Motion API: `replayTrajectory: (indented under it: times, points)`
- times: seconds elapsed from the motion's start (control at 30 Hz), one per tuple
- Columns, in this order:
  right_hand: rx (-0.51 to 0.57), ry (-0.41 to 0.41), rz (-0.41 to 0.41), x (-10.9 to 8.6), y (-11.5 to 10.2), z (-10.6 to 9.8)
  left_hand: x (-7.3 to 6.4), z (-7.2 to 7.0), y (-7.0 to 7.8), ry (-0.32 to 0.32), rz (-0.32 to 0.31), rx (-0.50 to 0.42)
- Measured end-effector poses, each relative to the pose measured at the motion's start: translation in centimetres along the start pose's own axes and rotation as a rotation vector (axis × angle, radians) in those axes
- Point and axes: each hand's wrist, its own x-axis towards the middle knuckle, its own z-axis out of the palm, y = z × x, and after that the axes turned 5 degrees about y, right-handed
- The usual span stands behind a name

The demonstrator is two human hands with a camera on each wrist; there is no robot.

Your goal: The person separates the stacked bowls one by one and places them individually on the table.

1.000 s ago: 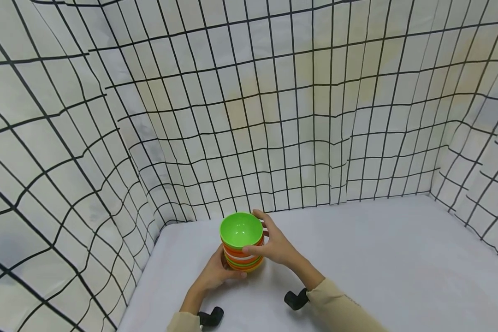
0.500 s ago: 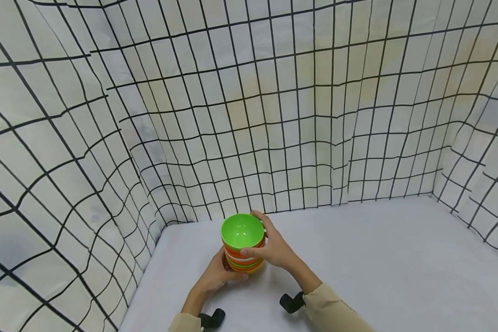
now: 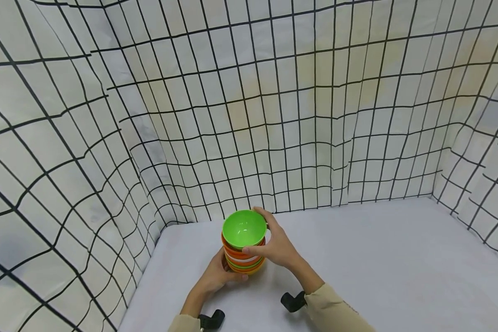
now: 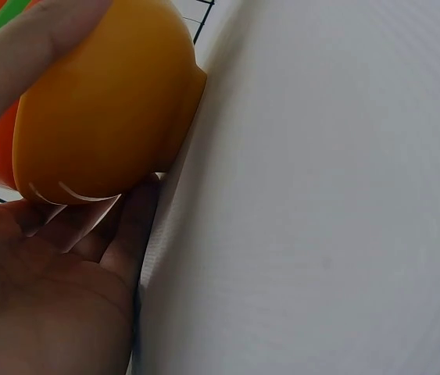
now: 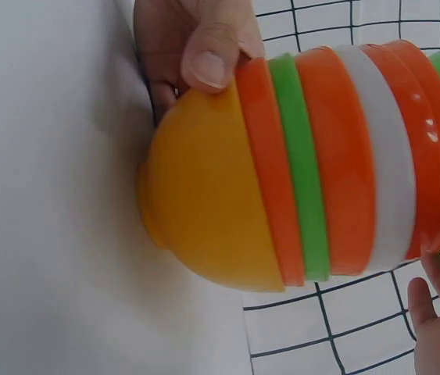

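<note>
A nested stack of plastic bowls stands upright on the white table. Its bottom bowl is yellow-orange (image 5: 204, 187); above it come orange, green and white (image 5: 380, 148) rims. The bright green bowl (image 3: 244, 228) on top sits slightly raised and tilted, with an orange rim showing under its left side. My left hand (image 3: 214, 274) holds the stack low down, thumb in front and fingers behind, around the yellow-orange bowl. With thumb and fingers spread across its rim, my right hand (image 3: 275, 246) grips the green bowl from the right. The stack partly hides the left fingers.
The white tabletop (image 3: 377, 258) extends to the right of the stack. White walls with a black grid (image 3: 290, 138) rise behind and on both sides. Black wrist mounts (image 3: 293, 302) hang by both sleeves.
The green bowl has risen slightly and shifted right in my right hand, exposing more of the orange rim below. My left hand stays on the lower stack.
</note>
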Motion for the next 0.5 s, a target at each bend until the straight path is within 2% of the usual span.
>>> replayTrajectory:
  times: [0.13, 0.33, 0.5]
  points:
    - [0.006, 0.038, -0.026, 0.2, -0.4, -0.8, 0.0, 0.0, 0.0, -0.001, 0.009, 0.014]
    - [0.048, 0.048, -0.069, 0.5, -0.4, -2.1, -0.1, 0.0, 0.0, 0.002, -0.011, 0.002]
    - [0.073, 0.06, -0.075, 0.6, -0.4, -2.9, -0.2, 0.0, 0.1, -0.005, 0.0, -0.003]
